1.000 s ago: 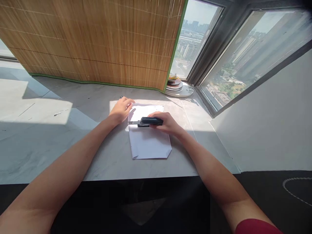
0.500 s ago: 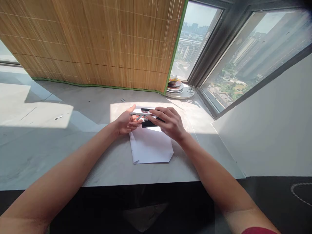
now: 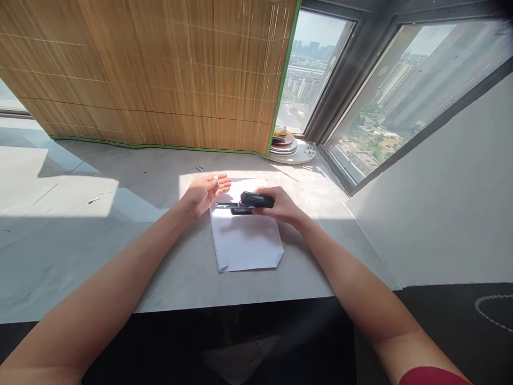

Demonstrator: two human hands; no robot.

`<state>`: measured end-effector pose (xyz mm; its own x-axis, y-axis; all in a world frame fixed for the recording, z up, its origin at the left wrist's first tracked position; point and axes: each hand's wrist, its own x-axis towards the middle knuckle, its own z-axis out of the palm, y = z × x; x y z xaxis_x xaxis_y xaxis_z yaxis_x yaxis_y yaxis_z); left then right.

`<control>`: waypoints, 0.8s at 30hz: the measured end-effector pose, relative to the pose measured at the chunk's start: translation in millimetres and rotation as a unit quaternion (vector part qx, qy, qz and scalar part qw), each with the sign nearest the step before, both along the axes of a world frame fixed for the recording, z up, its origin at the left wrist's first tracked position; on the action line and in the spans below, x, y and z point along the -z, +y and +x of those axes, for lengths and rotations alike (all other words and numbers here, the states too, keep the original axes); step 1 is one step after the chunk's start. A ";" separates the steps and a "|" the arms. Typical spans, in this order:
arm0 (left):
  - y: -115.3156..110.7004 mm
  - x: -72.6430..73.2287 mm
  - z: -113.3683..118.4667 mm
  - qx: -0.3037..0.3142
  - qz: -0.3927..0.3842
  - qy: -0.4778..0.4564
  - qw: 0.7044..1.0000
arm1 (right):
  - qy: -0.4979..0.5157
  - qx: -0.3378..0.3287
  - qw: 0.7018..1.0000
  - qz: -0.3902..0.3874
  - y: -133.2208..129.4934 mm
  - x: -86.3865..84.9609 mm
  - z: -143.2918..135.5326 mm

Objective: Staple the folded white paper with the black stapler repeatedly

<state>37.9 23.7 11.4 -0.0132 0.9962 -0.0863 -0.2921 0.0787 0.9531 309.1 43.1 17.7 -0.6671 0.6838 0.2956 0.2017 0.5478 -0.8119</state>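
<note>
A black stapler (image 3: 256,200) sits in my right hand (image 3: 282,205), its fingers and thumb wrapped round the rear. The stapler's top is raised, and its thin metal magazine (image 3: 226,205) points left. Palm up, my left hand (image 3: 200,195) is just left of the stapler, apart from it, with fingers stretched toward the right. A small pale strip (image 3: 217,181) rests at its thumb and fingers; it looks like staples but is too small to be sure. Under the stapler lies folded white paper (image 3: 248,246) on the counter, its lower corners bent or cut.
The grey marble-look counter (image 3: 180,283) has a front edge above a dark area. Small scraps (image 3: 93,200) lie at left. A bamboo blind (image 3: 160,80) hangs behind, beside stacked plates (image 3: 294,152) near the window corner. A white wall (image 3: 441,214) bounds the right side.
My left hand has moved off the stapler, up and left, and turned palm up with the pale strip showing. My right hand has lowered and tilted the stapler, now gripping its rear.
</note>
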 end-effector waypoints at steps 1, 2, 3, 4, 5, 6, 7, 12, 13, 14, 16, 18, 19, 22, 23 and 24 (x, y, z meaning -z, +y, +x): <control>-0.6 -0.5 1.1 -0.002 0.004 0.012 1.000 | -0.011 -0.031 0.999 -0.003 -0.8 0.3 -0.9; -1.5 -1.2 2.1 -0.002 0.007 0.029 1.000 | -0.021 -0.056 0.998 -0.001 -1.8 0.6 -2.2; -2.5 -1.9 2.9 0.003 0.014 0.049 0.999 | -0.031 -0.073 0.997 0.005 -2.8 0.9 -3.6; -3.5 -2.5 3.3 0.009 0.026 0.071 0.997 | -0.045 -0.083 0.995 0.015 -3.6 1.2 -4.9; -4.7 -2.9 3.5 0.014 0.041 0.094 0.995 | -0.060 -0.089 0.994 0.027 -4.0 1.5 -6.1; -6.0 -3.4 3.6 0.017 0.061 0.120 0.991 | -0.075 -0.093 0.992 0.042 -4.2 1.8 -7.0; -7.5 -3.8 3.6 0.018 0.084 0.153 0.985 | -0.086 -0.098 0.990 0.058 -4.1 1.9 -7.8; -15.0 -6.4 5.7 -0.037 0.220 0.386 0.895 | -0.002 -0.024 0.994 0.111 -6.5 0.5 -14.7; -15.8 -7.0 6.1 -0.051 0.247 0.424 0.870 | 0.011 -0.002 0.992 0.127 -8.3 -0.2 -16.5; -16.0 -7.5 6.3 -0.059 0.271 0.454 0.847 | 0.011 0.008 0.989 0.147 -10.5 -0.9 -18.2; -15.4 -8.5 5.6 -0.052 0.305 0.498 0.810 | -0.010 -0.002 0.981 0.192 -14.8 -1.9 -20.8; -13.6 -9.2 3.4 -0.044 0.329 0.521 0.786 | -0.030 -0.011 0.975 0.219 -17.8 -2.2 -21.7; -12.6 -9.2 1.9 -0.043 0.338 0.527 0.779 | -0.035 -0.009 0.974 0.223 -18.3 -2.1 -21.6; -9.6 -7.4 -2.3 -0.046 0.363 0.539 0.759 | -0.030 0.007 0.974 0.226 -16.7 -1.4 -20.4; -8.8 -6.3 -3.1 -0.042 0.370 0.544 0.752 | -0.024 0.004 0.973 0.228 -15.7 -1.4 -20.0; -8.4 -5.2 -3.2 -0.036 0.375 0.549 0.746 | -0.015 -0.006 0.972 0.233 -14.8 -1.6 -19.9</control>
